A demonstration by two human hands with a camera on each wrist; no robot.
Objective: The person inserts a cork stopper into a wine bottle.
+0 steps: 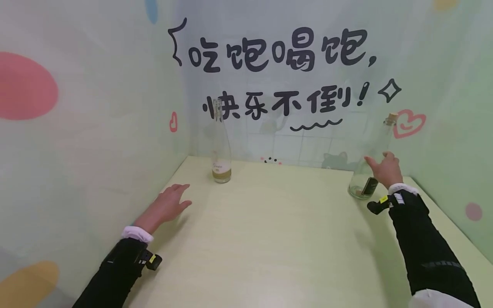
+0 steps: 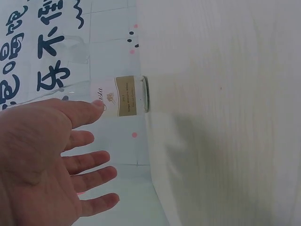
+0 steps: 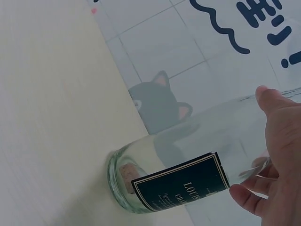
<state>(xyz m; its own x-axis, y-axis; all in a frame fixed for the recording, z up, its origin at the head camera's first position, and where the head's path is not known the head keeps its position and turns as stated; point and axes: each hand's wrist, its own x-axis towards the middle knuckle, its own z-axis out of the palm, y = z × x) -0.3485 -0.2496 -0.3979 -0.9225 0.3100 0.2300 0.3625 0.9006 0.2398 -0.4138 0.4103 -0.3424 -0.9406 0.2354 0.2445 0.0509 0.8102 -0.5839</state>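
My right hand (image 1: 387, 171) grips a large clear bottle (image 3: 221, 127) around its body, thumb on one side and fingers round the other. The bottle has a dark label (image 3: 181, 186), a cork stopper (image 1: 392, 117) in its neck and a loose cork (image 3: 128, 176) inside near the base. My left hand (image 1: 166, 206) is held over the left side of the table, fingers spread and holding nothing. Beyond it stands a slimmer clear bottle (image 1: 221, 158) with a white and gold label (image 2: 124, 96), upright and apart from the hand; its mouth looks uncorked.
Both bottles stand toward the far side of a pale wooden table (image 1: 269, 231). Printed walls enclose the table at the left, back and right. The back wall (image 1: 285, 145) carries large dark lettering. The right bottle is near the right wall (image 1: 454, 171).
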